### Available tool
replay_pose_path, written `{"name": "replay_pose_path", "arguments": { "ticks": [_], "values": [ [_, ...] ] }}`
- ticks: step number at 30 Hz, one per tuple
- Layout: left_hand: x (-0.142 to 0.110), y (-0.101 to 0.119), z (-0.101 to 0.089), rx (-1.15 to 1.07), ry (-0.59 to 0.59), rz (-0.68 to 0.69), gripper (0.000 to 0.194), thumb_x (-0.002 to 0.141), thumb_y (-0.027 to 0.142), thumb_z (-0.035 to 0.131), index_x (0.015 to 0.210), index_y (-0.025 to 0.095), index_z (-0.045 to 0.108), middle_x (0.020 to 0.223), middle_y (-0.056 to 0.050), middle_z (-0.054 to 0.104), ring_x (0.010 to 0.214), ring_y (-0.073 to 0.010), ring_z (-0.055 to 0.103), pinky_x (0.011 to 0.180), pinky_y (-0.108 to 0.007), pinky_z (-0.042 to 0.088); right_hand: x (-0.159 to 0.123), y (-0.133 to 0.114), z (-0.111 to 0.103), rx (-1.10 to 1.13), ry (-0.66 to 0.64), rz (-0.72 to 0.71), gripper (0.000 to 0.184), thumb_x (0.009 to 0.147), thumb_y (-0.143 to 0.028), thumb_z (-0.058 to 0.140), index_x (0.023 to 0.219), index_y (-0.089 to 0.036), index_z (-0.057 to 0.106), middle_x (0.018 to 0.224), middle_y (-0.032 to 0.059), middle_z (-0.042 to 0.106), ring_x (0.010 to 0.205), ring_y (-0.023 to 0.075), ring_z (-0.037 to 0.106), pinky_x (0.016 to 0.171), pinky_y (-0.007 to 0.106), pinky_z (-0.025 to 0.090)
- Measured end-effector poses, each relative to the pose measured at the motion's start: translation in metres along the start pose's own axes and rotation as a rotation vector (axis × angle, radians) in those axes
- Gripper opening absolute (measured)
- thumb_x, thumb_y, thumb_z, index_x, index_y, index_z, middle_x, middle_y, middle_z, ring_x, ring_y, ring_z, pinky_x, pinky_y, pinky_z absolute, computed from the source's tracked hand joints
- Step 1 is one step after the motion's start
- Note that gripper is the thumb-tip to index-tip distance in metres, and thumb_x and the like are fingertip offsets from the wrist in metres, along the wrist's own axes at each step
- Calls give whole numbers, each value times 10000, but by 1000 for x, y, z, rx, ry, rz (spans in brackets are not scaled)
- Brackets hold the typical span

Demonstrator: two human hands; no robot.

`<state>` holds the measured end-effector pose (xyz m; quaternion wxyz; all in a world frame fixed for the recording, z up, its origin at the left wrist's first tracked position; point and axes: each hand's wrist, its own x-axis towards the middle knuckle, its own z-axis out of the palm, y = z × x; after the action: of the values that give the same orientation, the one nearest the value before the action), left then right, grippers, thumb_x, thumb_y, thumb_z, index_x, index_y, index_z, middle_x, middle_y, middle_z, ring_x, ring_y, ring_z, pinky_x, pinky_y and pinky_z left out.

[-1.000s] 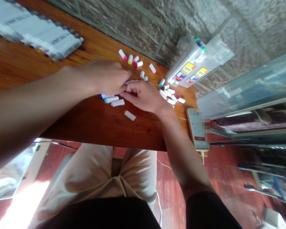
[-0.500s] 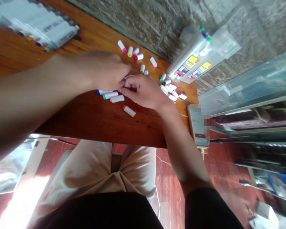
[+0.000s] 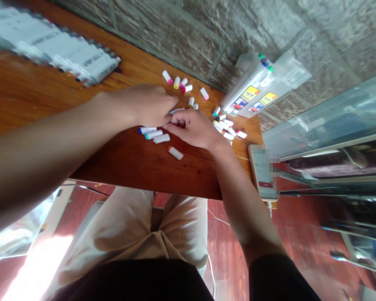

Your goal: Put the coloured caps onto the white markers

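Has loose items on every side: pink- and yellow-ended caps (image 3: 184, 83) beyond the left hand (image 3: 153, 104), a jumble of caps (image 3: 228, 122) beside the right hand (image 3: 196, 127), and, just nearer, a blue-ended cap (image 3: 148, 130), a teal-ended cap (image 3: 154, 134) and a plain white cap (image 3: 161, 138). Has an orange-ended cap (image 3: 176, 153) nearer the table (image 3: 144, 169) edge. Sees clear boxes (image 3: 250, 90) against the wall (image 3: 191, 46), a phone (image 3: 265, 173) at right.

Rests both hands together, curled, with a white piece (image 3: 178, 110) between, mostly hidden. Cannot make out either grip. Finds the row of markers (image 3: 65, 50) blurred and cut off at far left, the phone screen partly pixelated.

Works over brown wood before grey brick, above a reddish floor (image 3: 228, 251).
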<state>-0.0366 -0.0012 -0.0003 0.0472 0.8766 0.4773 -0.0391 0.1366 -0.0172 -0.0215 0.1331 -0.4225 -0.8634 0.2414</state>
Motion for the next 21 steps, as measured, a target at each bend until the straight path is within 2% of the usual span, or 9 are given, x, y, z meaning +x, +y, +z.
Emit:
{"name": "replay_pose_path", "arguments": {
  "ticks": [5, 11, 14, 18, 21],
  "values": [
    [7, -7, 6, -67, 15, -27, 438, 953, 433, 523, 1212, 146, 730, 996, -150, 748, 1012, -337, 726, 827, -362, 509, 0, 3, 1, 59, 18, -22, 358, 968, -287, 635, 651, -173, 514, 638, -34, 492, 629, 99, 407, 654, 292, 281],
    [19, -23, 17, -134, 77, 41, 301, 819, 376, 628, 1004, 187, 771, 941, -93, 775, 900, -270, 713, 689, -306, 428, 1, 8, 2, 82, 56, -36, 391, 957, -345, 629, 624, -175, 515, 589, -41, 474, 581, 94, 394, 618, 290, 269],
    [22, -27, 17, -147, 76, 63, 263, 808, 384, 628, 950, 205, 758, 899, -66, 779, 816, -230, 699, 610, -294, 363, 2, 9, 2, 75, 71, 6, 394, 946, -356, 636, 617, -174, 518, 582, -37, 489, 578, 95, 412, 617, 289, 267],
    [25, -31, 19, -166, 71, 100, 196, 804, 365, 622, 848, 207, 729, 848, -45, 775, 758, -197, 678, 592, -282, 336, 3, 9, 3, 83, 57, 20, 407, 951, -365, 621, 608, -171, 519, 572, -36, 489, 573, 93, 415, 610, 290, 255],
    [29, -34, 21, -170, 88, 104, 218, 797, 414, 623, 796, 211, 703, 807, -37, 762, 731, -191, 659, 586, -278, 327, 3, 9, 3, 76, 59, 26, 388, 955, -352, 618, 624, -168, 536, 570, -44, 467, 574, 88, 400, 613, 287, 251]
  ]
}}
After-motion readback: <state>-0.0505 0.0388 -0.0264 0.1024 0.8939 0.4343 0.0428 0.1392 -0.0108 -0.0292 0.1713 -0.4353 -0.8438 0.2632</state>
